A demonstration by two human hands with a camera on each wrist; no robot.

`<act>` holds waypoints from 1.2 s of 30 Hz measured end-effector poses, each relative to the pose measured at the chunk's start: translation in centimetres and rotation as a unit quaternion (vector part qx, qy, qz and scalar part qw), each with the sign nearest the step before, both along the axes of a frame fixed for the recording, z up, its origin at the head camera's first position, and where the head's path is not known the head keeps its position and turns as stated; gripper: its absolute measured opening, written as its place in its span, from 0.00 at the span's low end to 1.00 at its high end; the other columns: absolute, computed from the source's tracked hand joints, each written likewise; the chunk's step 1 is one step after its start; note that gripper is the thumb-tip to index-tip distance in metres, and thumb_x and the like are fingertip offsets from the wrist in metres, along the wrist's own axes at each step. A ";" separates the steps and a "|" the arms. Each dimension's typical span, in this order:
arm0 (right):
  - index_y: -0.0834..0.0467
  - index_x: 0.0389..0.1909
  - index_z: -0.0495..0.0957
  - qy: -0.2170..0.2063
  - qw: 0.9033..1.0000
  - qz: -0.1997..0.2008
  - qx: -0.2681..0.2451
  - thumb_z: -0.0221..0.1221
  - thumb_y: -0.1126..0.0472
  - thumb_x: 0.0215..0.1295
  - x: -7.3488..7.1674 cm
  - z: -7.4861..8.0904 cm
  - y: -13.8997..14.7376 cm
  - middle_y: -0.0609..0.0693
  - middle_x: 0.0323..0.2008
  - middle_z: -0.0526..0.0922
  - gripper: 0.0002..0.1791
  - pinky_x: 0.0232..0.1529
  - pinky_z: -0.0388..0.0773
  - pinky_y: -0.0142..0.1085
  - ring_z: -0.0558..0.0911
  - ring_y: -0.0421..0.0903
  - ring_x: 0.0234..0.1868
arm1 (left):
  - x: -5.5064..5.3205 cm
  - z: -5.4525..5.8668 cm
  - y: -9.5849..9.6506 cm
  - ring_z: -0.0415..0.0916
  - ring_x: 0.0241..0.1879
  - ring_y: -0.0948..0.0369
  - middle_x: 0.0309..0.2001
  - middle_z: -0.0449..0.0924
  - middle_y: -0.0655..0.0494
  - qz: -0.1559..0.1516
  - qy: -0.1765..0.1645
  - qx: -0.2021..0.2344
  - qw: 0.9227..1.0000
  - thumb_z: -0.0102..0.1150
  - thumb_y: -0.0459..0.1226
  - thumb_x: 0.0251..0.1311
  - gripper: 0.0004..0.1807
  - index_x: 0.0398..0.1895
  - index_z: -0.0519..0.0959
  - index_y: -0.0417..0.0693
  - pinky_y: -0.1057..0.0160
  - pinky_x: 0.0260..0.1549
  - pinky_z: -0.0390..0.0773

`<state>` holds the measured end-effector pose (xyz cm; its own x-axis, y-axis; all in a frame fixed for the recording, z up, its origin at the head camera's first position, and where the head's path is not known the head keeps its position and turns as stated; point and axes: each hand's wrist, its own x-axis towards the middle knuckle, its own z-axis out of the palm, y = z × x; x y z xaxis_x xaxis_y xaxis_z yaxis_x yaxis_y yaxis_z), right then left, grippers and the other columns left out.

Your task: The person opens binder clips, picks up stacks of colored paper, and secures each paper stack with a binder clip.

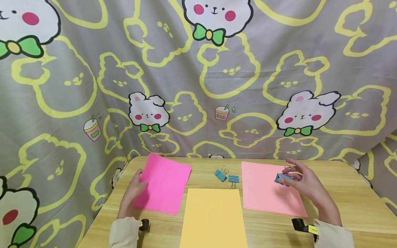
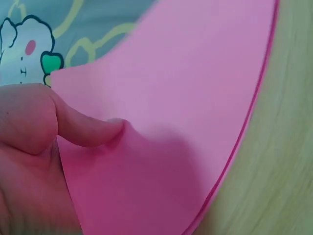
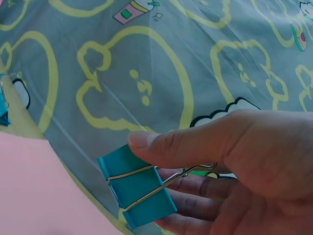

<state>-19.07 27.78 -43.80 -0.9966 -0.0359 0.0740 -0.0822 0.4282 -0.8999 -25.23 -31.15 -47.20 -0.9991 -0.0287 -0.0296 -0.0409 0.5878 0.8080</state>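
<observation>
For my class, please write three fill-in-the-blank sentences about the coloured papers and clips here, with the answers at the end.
1. The grip holding the bright pink paper is the person's ____ one.
2. Besides the blue binder clip held by the right grip, exactly ____ more clips lie on the table.
3. In the head view, the light pink paper lies to the ____ of the yellow paper.

Missing words: left; two; right.

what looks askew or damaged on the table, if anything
Nothing looks spilled or damaged. The bright pink sheets sit askew beside the straighter yellow paper, one edge raised where the left hand grips them.
</observation>
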 end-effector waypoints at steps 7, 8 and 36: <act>0.69 0.73 0.61 -0.012 1.000 -0.011 0.024 0.71 0.60 0.65 0.1 0.0 0.6 0.66 0.56 0.76 0.42 0.41 0.83 0.30 0.81 0.26 0.43 | 0.0 0.4 0.2 0.63 0.67 0.33 0.67 0.65 0.22 0.014 -0.026 0.063 0.998 0.43 0.27 0.75 0.27 0.74 0.58 0.23 0.35 0.69 0.59; 0.69 0.73 0.62 -0.011 1.000 -0.011 0.024 0.71 0.60 0.65 0.1 0.0 0.7 0.66 0.56 0.76 0.41 0.41 0.83 0.30 0.81 0.26 0.44 | 0.0 0.5 0.3 0.64 0.66 0.34 0.66 0.66 0.23 0.019 -0.030 0.071 0.997 0.43 0.29 0.76 0.27 0.74 0.58 0.24 0.35 0.68 0.60; 0.70 0.71 0.64 -0.002 1.000 0.012 0.010 0.72 0.62 0.63 0.3 -0.3 0.3 0.63 0.53 0.78 0.40 0.42 0.83 0.30 0.81 0.28 0.46 | -1.1 -1.7 5.1 0.80 0.39 0.66 0.44 0.84 0.48 0.088 0.073 0.218 0.969 0.62 0.29 0.68 0.15 0.53 0.76 0.28 0.70 0.40 0.79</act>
<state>-18.76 28.12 -44.05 -0.9958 -0.0607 0.0688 -0.0886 0.4434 -0.8919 -26.31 -26.07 -48.87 -0.9746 -0.2147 0.0634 0.0237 0.1827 0.9829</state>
